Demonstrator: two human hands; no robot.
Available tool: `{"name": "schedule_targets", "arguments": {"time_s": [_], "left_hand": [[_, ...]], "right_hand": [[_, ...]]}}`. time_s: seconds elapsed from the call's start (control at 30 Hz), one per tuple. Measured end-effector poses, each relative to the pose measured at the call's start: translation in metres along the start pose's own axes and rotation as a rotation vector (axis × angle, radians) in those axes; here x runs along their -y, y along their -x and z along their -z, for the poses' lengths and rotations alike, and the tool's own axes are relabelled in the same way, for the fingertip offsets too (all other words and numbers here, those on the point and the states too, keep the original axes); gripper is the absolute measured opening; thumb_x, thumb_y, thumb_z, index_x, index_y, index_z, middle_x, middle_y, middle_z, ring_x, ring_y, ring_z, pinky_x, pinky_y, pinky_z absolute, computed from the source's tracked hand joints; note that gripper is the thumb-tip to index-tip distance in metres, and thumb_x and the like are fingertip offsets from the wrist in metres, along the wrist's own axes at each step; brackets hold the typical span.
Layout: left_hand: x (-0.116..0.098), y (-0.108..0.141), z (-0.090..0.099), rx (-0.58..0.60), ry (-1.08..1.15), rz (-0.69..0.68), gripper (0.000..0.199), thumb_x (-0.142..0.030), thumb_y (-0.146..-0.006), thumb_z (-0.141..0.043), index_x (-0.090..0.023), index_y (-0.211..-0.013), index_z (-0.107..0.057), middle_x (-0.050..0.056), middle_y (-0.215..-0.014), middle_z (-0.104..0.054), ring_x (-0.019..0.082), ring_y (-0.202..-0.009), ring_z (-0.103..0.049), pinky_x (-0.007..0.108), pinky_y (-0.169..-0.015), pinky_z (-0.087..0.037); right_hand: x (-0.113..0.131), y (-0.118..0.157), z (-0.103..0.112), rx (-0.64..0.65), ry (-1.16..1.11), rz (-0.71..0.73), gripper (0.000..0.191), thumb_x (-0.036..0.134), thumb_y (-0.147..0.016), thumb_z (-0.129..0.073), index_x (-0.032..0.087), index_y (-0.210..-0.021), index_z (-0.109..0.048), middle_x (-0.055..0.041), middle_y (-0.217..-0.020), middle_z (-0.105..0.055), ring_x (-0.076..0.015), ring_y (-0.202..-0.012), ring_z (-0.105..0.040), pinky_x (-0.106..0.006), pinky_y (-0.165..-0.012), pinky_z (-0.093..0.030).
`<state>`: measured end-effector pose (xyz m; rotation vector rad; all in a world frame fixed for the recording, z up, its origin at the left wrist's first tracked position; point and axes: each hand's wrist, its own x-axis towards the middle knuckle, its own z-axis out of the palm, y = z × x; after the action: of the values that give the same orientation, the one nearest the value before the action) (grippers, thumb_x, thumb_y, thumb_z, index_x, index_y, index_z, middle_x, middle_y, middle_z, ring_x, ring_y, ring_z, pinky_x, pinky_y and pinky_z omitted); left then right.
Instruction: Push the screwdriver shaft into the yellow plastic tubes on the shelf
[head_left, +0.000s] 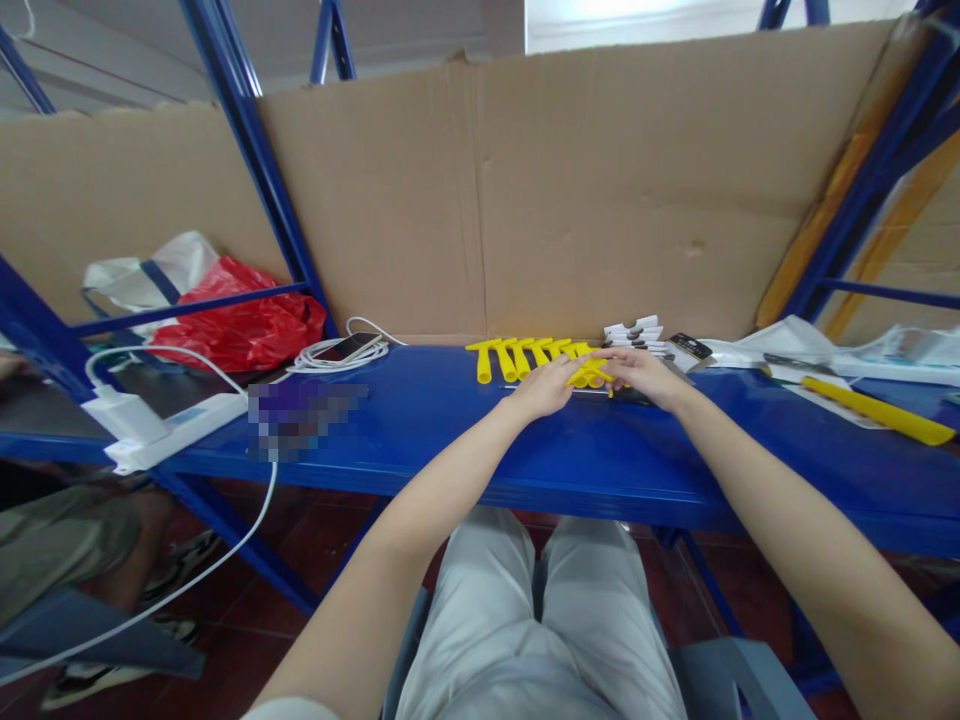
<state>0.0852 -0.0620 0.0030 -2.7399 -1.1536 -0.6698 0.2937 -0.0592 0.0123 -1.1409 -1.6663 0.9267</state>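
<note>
The left hand (547, 388), flattened, and the right hand (645, 376), curled, are together over the right end of a row of smooth yellow T-shaped pieces (484, 364); whether either grips one, I cannot tell. The row lies on the glossy blue counter (427, 420), before creased cardboard (645, 200).

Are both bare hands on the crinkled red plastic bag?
No, the left hand and right hand are at the yellow T-shaped plastic pieces.

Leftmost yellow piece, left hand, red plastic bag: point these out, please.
Leftmost yellow piece (484, 365): head view, on its stem.
Left hand (547, 387): head view, back of the hand.
Red plastic bag (238, 327): head view, crumpled middle.
</note>
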Motion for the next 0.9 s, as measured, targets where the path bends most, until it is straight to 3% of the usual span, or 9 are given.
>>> {"name": "schedule_targets", "arguments": {"time_s": [0.33,0.5,0.6,0.8,0.9], "left_hand": [[0.004,0.000,-0.002,-0.044,0.082,-0.032,0.061,-0.023,-0.097,-0.048,-0.024,-0.157,-0.037,0.011,-0.147,-0.057,0.027,-0.129,-0.059,0.043,-0.106,-0.052],[0.006,0.000,0.003,-0.093,0.090,-0.003,0.059,-0.020,-0.097,-0.047,-0.026,-0.155,-0.040,0.008,-0.149,-0.056,0.025,-0.134,-0.055,0.043,-0.111,-0.047],[0.016,-0.001,0.012,-0.169,0.066,0.179,0.060,-0.012,-0.093,-0.049,-0.023,-0.152,-0.045,0.011,-0.144,-0.059,0.025,-0.133,-0.057,0.041,-0.112,-0.046],[0.056,0.011,0.032,-0.357,0.031,0.725,0.053,-0.007,-0.089,-0.051,-0.020,-0.140,-0.057,0.014,-0.127,-0.067,0.028,-0.127,-0.062,0.039,-0.107,-0.050],[0.073,0.020,0.037,-0.379,0.036,0.874,0.049,-0.008,-0.089,-0.054,-0.023,-0.135,-0.060,0.013,-0.126,-0.067,0.028,-0.127,-0.062,0.039,-0.106,-0.050]], "right_hand": [[-0.001,-0.010,0.022,-0.496,-0.143,0.060,0.022,0.014,-0.077,-0.061,0.017,-0.097,-0.069,0.0020,-0.057,-0.059,-0.0101,-0.047,-0.051,-0.020,-0.046,-0.040],[-0.002,-0.011,0.028,-0.540,-0.203,0.095,0.017,0.025,-0.080,-0.062,0.019,-0.095,-0.066,0.0013,-0.061,-0.060,-0.0097,-0.044,-0.049,-0.021,-0.043,-0.038],[-0.003,-0.011,0.031,-0.519,-0.207,0.112,0.016,0.031,-0.080,-0.065,0.019,-0.091,-0.065,0.0009,-0.063,-0.061,-0.0084,-0.043,-0.047,-0.021,-0.042,-0.037],[-0.005,-0.010,0.030,-0.523,-0.123,0.078,0.012,0.022,-0.074,-0.068,0.017,-0.084,-0.064,0.0011,-0.061,-0.060,-0.0081,-0.044,-0.047,-0.020,-0.042,-0.036],[-0.004,-0.008,0.027,-0.510,-0.098,0.064,0.011,0.018,-0.073,-0.066,0.017,-0.083,-0.065,0.0010,-0.061,-0.061,-0.0081,-0.044,-0.046,-0.020,-0.041,-0.036]]}}
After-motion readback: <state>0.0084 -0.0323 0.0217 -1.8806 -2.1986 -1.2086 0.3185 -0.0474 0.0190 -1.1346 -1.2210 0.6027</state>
